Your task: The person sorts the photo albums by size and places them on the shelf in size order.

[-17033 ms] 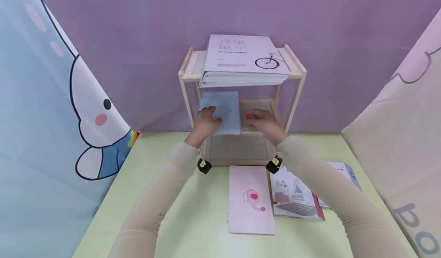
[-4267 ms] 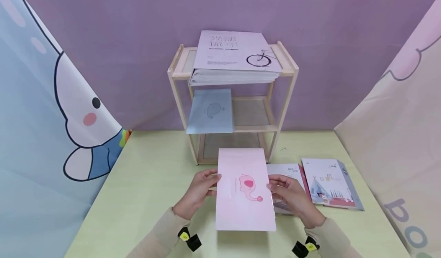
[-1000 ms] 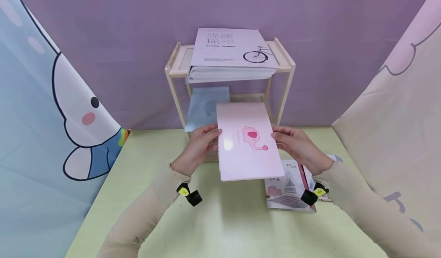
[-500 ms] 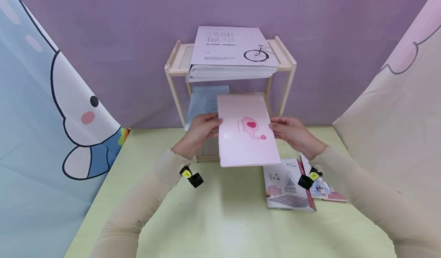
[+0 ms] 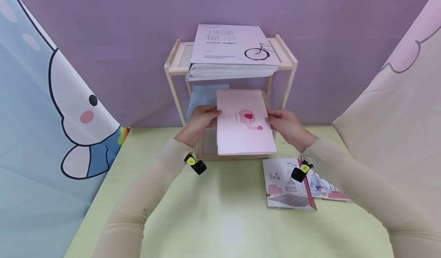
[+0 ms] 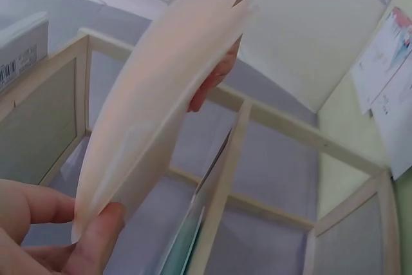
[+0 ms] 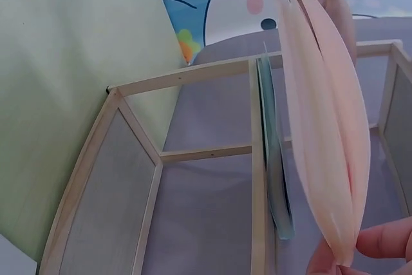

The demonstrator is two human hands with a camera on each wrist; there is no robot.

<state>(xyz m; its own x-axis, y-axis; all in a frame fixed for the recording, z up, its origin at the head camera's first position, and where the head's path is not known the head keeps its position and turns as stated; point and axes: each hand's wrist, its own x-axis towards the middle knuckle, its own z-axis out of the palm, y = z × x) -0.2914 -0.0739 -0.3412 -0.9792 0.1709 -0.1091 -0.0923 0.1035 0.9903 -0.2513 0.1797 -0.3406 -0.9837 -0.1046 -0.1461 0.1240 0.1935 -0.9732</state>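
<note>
The pink book (image 5: 245, 123) was held up by the middle shelf (image 7: 259, 159) of the wooden rack (image 5: 286, 53). The left hand (image 5: 201, 121) pinched its nine o'clock edge, the right hand (image 5: 288, 128) its three o'clock edge. It looked like a carrying step; the next move seemed to need a steady, level hold. The blue book (image 5: 202, 95) lay at ten o'clock, the white stack (image 5: 232, 45) at twelve, the red-edged book (image 5: 288, 183) at four. The right wrist view showed the pink book bowing open, which the head view hid.
</note>
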